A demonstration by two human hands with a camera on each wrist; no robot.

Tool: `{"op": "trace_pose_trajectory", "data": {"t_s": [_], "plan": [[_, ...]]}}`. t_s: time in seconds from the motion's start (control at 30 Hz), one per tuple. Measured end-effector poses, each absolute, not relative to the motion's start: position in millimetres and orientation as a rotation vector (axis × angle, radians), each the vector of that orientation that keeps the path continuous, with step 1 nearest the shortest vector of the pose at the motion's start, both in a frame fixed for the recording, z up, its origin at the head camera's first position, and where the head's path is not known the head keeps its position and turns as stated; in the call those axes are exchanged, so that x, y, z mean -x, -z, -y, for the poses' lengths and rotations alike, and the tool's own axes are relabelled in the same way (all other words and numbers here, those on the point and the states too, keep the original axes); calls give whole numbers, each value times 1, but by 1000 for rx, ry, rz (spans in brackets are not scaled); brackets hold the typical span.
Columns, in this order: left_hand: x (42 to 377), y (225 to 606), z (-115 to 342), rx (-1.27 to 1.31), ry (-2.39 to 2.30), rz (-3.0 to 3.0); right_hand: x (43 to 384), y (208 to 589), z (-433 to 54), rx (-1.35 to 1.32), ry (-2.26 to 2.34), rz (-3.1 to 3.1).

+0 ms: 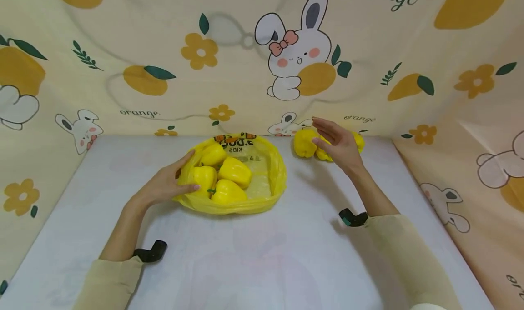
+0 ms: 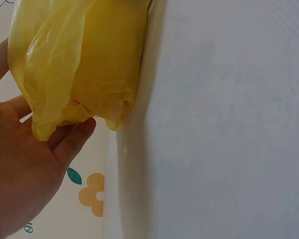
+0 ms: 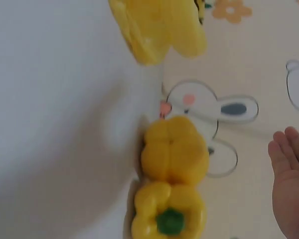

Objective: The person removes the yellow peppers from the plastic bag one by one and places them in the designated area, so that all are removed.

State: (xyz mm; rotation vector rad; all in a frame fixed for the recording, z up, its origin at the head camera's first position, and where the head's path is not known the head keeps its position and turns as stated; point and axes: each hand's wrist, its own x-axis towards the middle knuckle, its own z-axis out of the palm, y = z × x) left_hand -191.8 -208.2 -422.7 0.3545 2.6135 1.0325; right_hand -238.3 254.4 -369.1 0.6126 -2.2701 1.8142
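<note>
A yellow plastic bag (image 1: 262,202) stands with its mouth wide, several yellow bell peppers (image 1: 234,172) inside it. My left hand (image 1: 168,182) grips the bag's left side, thumb over the rim by the peppers and fingers round the outside. In the left wrist view, the left hand (image 2: 27,164) has folds of the bag (image 2: 107,64) between thumb and fingers. My right hand (image 1: 337,145) is raised with straight fingers and holds nothing. Behind it, partly hidden, more yellow bell peppers (image 1: 304,143) sit in a row; the right wrist view shows one pepper (image 3: 170,221) with its green stem.
The white tabletop (image 1: 245,260) carries the bag and the loose peppers. A printed cloth backdrop (image 1: 241,87) with rabbits and oranges rises right behind them and along both sides. Dark wrist devices (image 1: 151,252) sit at both sleeve cuffs.
</note>
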Motion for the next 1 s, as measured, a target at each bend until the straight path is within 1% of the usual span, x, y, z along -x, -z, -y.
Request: {"op": "trace_pose_trajectory", "data": {"t_s": [0.43,0.67,1.0], "plan": [[192,423,209,-359,-1034,-2612,237,366,-208,-842,-1805,2361],[192,422,209,-346,-1043,-2607,240,370,-186,-1012,-1830,2370],[192,423,209,-358,-1067,-2604,246,379,-159,-1189,-1765,2477]]}}
